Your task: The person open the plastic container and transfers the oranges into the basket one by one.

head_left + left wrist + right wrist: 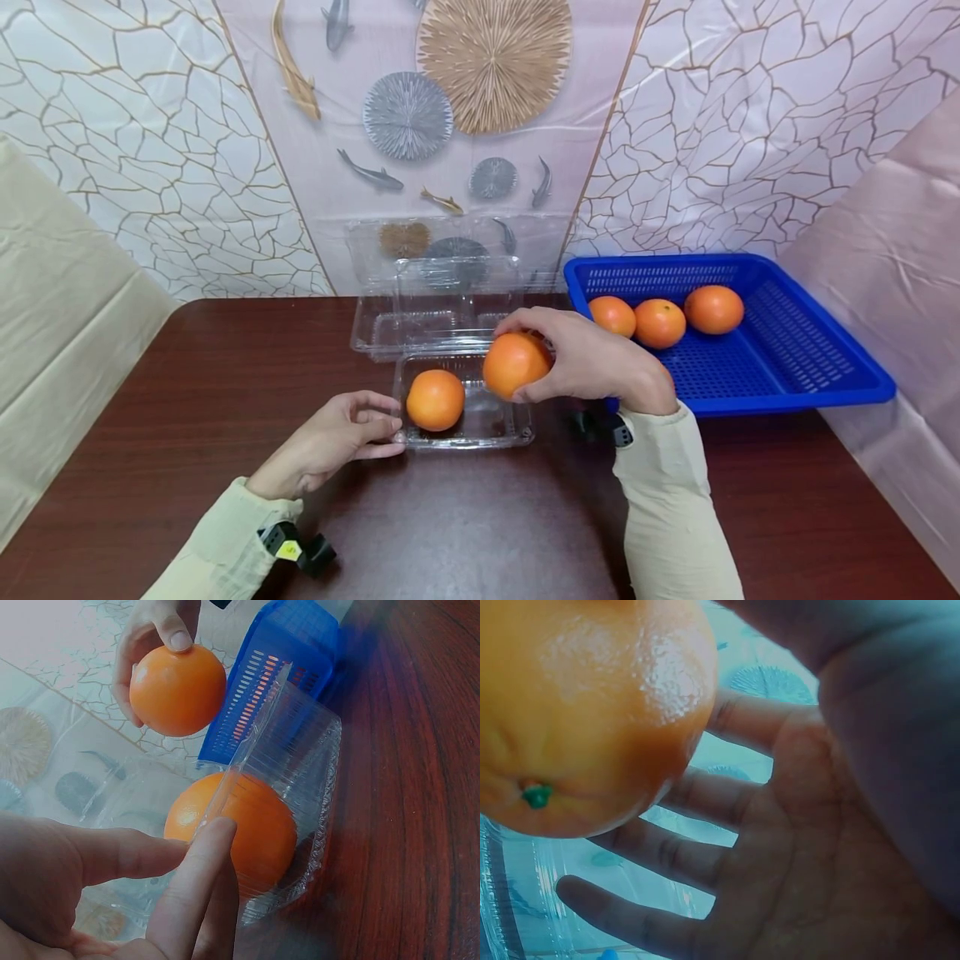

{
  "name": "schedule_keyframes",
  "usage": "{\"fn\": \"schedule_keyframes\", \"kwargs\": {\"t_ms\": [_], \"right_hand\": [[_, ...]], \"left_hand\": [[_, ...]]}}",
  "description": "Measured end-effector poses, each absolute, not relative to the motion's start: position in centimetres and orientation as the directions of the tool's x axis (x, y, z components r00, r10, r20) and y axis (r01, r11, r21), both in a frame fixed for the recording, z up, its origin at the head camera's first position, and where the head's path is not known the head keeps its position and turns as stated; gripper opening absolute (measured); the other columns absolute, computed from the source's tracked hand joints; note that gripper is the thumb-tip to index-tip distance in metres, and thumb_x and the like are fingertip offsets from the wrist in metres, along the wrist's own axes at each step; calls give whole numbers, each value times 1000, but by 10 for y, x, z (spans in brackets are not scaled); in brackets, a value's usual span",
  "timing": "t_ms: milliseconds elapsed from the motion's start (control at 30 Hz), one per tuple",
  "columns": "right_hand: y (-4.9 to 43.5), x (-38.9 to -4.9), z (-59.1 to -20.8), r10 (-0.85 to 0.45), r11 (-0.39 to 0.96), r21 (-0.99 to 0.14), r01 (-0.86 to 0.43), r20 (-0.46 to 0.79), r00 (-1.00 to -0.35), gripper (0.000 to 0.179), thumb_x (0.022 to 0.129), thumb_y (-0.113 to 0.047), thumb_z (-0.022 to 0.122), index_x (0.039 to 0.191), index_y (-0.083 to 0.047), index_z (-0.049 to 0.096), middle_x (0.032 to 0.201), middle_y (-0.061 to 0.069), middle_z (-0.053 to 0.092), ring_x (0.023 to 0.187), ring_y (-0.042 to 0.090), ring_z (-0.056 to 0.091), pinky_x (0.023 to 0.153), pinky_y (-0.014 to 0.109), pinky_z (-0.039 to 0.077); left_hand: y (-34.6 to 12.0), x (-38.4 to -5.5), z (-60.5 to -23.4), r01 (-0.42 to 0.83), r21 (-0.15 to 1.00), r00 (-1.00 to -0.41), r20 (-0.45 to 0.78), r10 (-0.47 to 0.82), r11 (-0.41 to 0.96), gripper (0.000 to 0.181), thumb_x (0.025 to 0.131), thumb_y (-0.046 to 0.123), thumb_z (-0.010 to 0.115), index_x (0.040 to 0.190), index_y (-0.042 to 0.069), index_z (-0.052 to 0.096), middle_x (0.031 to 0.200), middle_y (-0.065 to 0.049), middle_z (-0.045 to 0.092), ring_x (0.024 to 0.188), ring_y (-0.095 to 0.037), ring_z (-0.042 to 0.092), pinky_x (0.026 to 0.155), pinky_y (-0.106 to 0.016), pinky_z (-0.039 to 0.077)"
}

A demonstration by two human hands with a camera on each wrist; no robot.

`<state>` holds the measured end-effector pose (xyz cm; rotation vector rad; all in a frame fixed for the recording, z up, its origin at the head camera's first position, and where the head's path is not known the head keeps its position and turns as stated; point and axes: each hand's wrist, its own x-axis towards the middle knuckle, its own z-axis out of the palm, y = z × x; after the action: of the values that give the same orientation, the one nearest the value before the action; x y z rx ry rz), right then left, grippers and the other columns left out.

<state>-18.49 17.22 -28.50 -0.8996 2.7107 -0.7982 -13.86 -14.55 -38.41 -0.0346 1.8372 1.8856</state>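
My right hand (592,358) holds an orange (516,365) above the right part of a clear plastic clamshell container (487,437). In the right wrist view, the fingers spread around this glossy orange (592,697), which has a green stem spot. Another orange (435,400) sits in the left part of the container's tray. At the tray's left side, my left hand (341,437) pinches the rim; thumb and fingertips meet at the thin plastic wall (247,776) in the left wrist view. The container's lid (450,292) stands raised behind the tray.
A blue plastic basket (780,400) stands on the right of the dark wooden table (225,367), with several oranges (660,323) along its left and back. Behind the table hangs a patterned sheet (187,150); pale cloth (60,333) flanks the left side.
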Motion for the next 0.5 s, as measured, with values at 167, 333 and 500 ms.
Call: {"fn": "schedule_keyframes", "kwargs": {"t_ms": [167, 333, 500], "right_hand": [[179, -184, -283, -575, 673, -556, -488, 21, -818, 64, 73, -22, 89, 131, -25, 61, 122, -7, 66, 106, 17, 60, 97, 42, 53], [185, -182, -281, -553, 675, -566, -473, 37, -833, 64, 74, -23, 90, 131, -25, 61, 121, -7, 67, 107, 18, 61, 99, 39, 52], [190, -181, -279, -538, 691, -546, -474, 49, -841, 63, 75, -26, 89, 131, -26, 61, 121, -10, 67, 107, 16, 62, 99, 38, 52]], "left_hand": [[-146, -139, -383, -370, 928, -873, -362, 327, 42, 43, 100, -4, 57, 139, -14, 40, 102, -15, 64, 85, -16, 72, 90, -37, 65], [-146, -139, -383, -363, 931, -874, -353, 335, 32, 45, 100, -4, 56, 139, -15, 39, 103, -16, 63, 86, -16, 71, 90, -37, 65], [-147, -139, -384, -362, 932, -873, -351, 337, 35, 44, 100, -3, 56, 139, -15, 38, 101, -14, 65, 85, -16, 72, 88, -35, 66]]}}
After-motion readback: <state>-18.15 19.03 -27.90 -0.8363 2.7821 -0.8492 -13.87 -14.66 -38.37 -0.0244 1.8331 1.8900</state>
